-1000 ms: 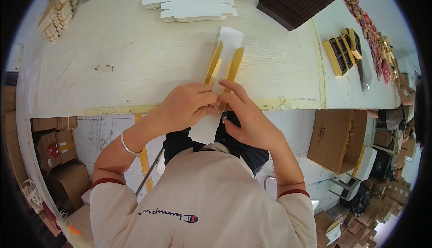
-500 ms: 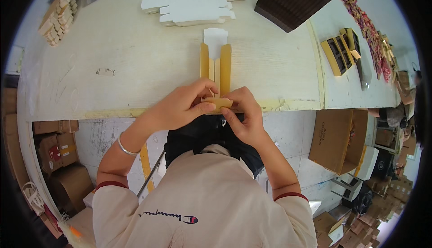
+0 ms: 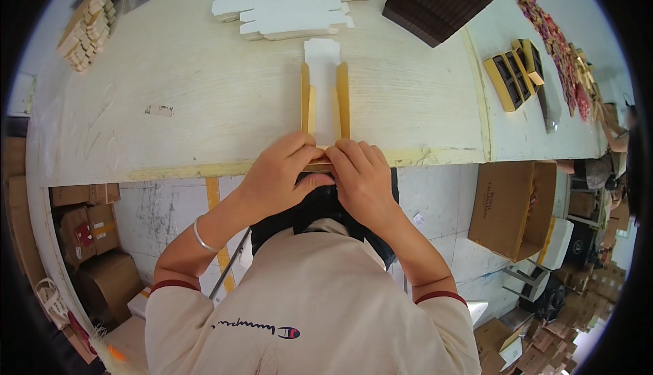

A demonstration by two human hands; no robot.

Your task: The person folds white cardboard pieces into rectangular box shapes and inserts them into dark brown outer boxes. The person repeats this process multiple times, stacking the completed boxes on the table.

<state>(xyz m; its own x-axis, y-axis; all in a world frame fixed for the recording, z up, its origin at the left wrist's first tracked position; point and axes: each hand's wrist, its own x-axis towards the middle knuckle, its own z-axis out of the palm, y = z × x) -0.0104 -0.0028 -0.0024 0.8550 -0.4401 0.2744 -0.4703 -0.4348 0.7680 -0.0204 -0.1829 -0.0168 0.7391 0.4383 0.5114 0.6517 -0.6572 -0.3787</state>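
In the head view, there are two hands and one box (image 3: pixel 343 99). The left hand (image 3: pixel 280 172) has its fingers bent and closed on the near end of the box, with the thumb under them. The right hand (image 3: pixel 362 176) has its fingers curled over that same end, just beside the left; its thumb is mostly hidden. So both hands grip the box. It lies at the near edge of the table (image 3: pixel 218 96), with two gold sides standing up and one white flap pointing away. Past it are one white pile (image 3: pixel 292 1) and one dark block (image 3: pixel 441 2).
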